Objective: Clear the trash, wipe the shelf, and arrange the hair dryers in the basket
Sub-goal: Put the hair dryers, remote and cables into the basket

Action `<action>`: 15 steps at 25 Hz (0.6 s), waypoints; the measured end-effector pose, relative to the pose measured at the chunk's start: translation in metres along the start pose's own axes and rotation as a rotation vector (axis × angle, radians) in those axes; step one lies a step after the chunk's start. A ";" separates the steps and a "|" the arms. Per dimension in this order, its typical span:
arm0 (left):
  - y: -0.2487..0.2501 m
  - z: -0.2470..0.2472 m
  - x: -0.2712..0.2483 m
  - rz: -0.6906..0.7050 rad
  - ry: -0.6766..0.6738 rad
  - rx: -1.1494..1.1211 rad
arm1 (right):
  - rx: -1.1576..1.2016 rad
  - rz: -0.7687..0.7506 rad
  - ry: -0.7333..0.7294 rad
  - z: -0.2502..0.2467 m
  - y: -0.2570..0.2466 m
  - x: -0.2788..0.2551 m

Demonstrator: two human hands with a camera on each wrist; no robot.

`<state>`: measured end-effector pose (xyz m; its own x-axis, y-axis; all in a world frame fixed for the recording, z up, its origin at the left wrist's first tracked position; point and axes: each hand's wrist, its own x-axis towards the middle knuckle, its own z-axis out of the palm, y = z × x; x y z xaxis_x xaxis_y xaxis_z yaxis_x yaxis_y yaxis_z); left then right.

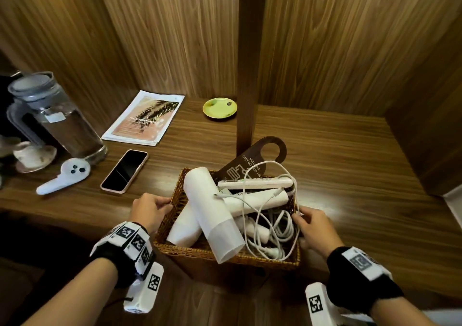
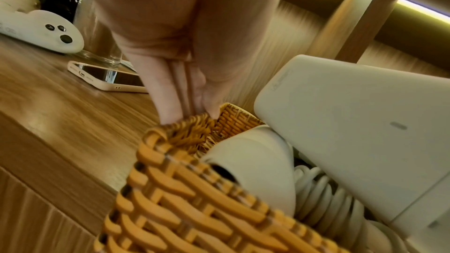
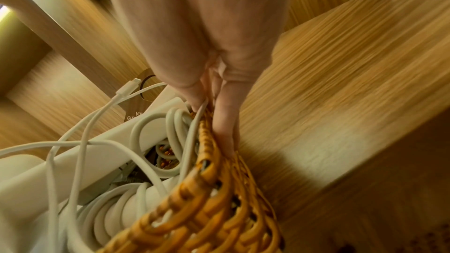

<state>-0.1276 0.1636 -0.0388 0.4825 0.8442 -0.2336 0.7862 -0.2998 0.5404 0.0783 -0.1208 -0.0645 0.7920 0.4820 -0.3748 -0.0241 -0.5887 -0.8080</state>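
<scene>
Both hands are gripping the wicker basket at the shelf's near edge, left hand and right hand pinching opposite rims, while the hair dryers are sitting jumbled among cords, arranging apparently unfinished.

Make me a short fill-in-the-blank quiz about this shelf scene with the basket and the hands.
1. Both hands grip the rim of the woven ____.
2. The left hand is nearer the ____ lying screen-up on the shelf.
3. The saucer by the wooden post is ____ in colour.

Missing words: basket; phone; green.
</scene>
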 end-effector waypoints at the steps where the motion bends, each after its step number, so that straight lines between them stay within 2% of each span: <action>1: -0.004 -0.003 0.005 0.010 -0.004 -0.008 | 0.011 0.005 0.009 0.005 -0.004 -0.002; 9: -0.029 -0.019 0.043 0.069 0.005 -0.016 | 0.041 0.062 0.060 0.039 -0.026 -0.001; 15: -0.035 -0.027 0.062 0.055 0.019 -0.031 | 0.024 0.084 0.099 0.054 -0.038 0.012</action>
<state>-0.1355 0.2386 -0.0507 0.5171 0.8351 -0.1876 0.7463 -0.3326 0.5766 0.0559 -0.0574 -0.0635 0.8428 0.3644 -0.3960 -0.1066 -0.6082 -0.7866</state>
